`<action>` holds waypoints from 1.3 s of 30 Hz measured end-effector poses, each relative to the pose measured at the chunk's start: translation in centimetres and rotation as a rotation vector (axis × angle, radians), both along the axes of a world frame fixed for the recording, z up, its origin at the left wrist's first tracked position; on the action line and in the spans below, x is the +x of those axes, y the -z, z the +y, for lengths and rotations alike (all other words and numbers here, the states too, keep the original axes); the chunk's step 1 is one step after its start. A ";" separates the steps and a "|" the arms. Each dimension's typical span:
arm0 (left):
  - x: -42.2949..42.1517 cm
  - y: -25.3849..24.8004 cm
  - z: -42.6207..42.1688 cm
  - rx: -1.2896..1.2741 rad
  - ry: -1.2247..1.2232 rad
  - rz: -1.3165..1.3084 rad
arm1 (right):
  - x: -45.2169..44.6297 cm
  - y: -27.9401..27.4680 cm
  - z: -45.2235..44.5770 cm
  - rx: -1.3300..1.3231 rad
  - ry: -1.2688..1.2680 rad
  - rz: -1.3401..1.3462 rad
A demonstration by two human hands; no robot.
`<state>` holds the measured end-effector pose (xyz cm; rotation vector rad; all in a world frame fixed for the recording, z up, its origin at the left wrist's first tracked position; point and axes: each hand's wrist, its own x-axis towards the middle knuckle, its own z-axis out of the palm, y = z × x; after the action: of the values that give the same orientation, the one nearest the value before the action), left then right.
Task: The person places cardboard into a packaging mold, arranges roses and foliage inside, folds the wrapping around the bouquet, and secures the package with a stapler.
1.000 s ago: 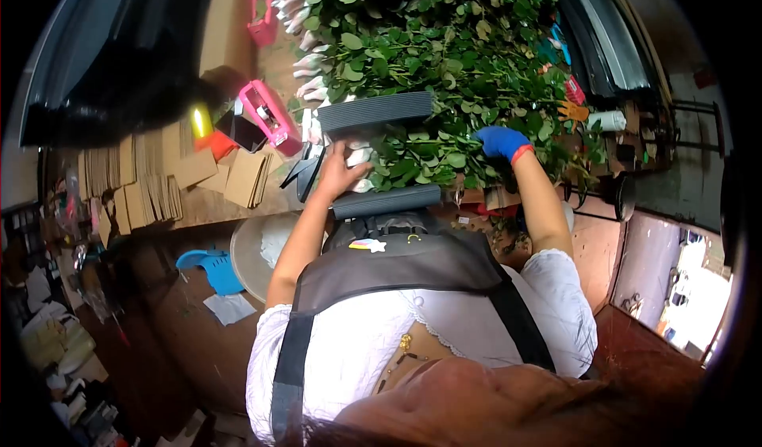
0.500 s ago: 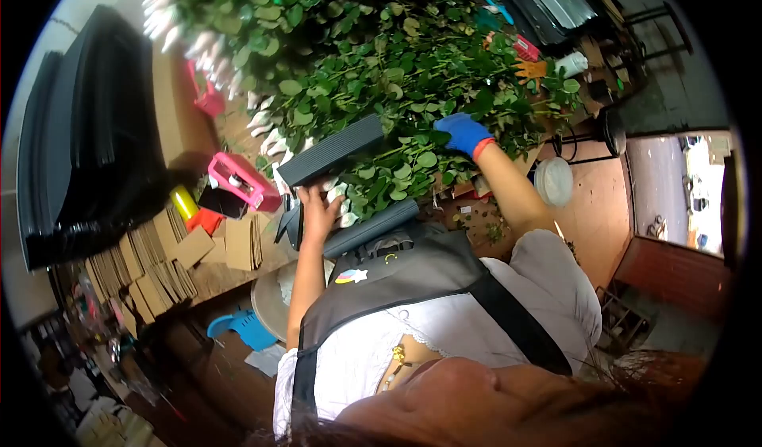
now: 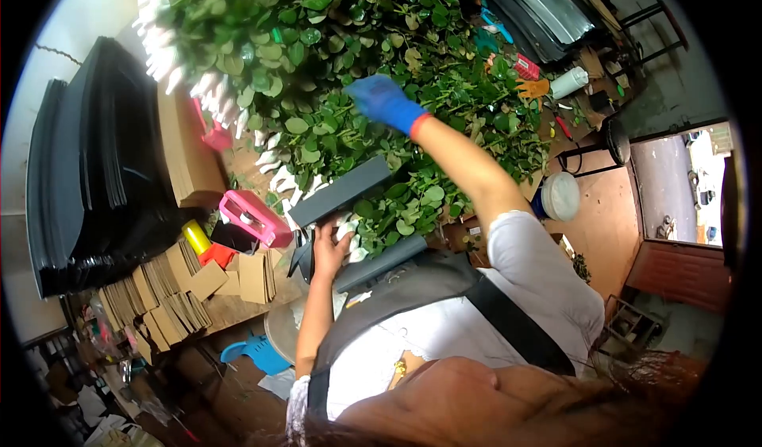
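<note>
My bare left hand (image 3: 327, 249) lies at the left end of a dark grey corrugated wrapper (image 3: 341, 191), its fingers stretched and thumb apart, against white-covered flower heads (image 3: 349, 229). Leafy green stems (image 3: 409, 209) lie between the wrapper's two raised sides. My right hand (image 3: 385, 102), in a blue glove with a red cuff, is over the large heap of leafy stems (image 3: 317, 66). Its fingertips are smeared and partly lost against the leaves, so I cannot make out a grip. More white-covered heads (image 3: 214, 98) line the heap's left edge.
Stacked black sheets (image 3: 95, 177) stand at the left. A pink holder (image 3: 254, 218), yellow cylinder (image 3: 193, 234) and cardboard pieces (image 3: 167, 296) lie on the bench nearby. A white bottle (image 3: 570, 82) and orange glove (image 3: 533, 89) are at the far right; a white bucket (image 3: 560, 196) stands below.
My gloved right hand has moved left and farther away, from the stems beside the wrapper to over the heap. My left hand stays by the wrapper's end.
</note>
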<state>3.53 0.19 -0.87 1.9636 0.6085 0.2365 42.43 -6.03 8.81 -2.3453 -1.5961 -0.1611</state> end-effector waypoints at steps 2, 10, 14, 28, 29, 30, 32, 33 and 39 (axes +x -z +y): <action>-0.2 0.7 0.0 -0.024 -0.009 -0.004 | 0.1 3.9 3.1 -0.421 0.137 -0.351; 0.1 0.7 -0.6 -0.054 -0.030 -0.019 | -2.5 -5.1 4.6 0.012 -0.074 -0.155; -0.1 1.1 -0.3 0.040 -0.002 0.028 | -2.9 -11.9 -3.2 0.329 -0.138 0.012; 0.3 0.8 -0.4 -0.019 -0.015 0.038 | -7.9 3.1 -20.3 -0.275 0.074 -0.036; 0.3 0.1 -0.5 0.038 -0.021 0.077 | -9.0 0.5 -19.6 -0.297 0.122 -0.056; 0.2 0.9 -0.6 0.070 -0.023 0.045 | -10.6 -3.2 -18.1 -0.317 0.176 -0.078; 0.2 1.0 -0.6 0.076 -0.025 -0.008 | -13.8 -6.9 -15.5 -0.308 0.003 0.199; 0.3 1.1 -0.6 0.080 -0.014 0.024 | -15.3 -7.1 -14.3 -0.213 -0.142 0.361; 0.5 0.5 0.3 0.015 -0.007 0.149 | -19.2 3.4 -4.4 -0.784 -0.035 0.214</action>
<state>4.04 0.54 -1.34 2.0054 0.7115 0.1001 23.27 -10.43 5.46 -2.7258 -1.7986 0.8408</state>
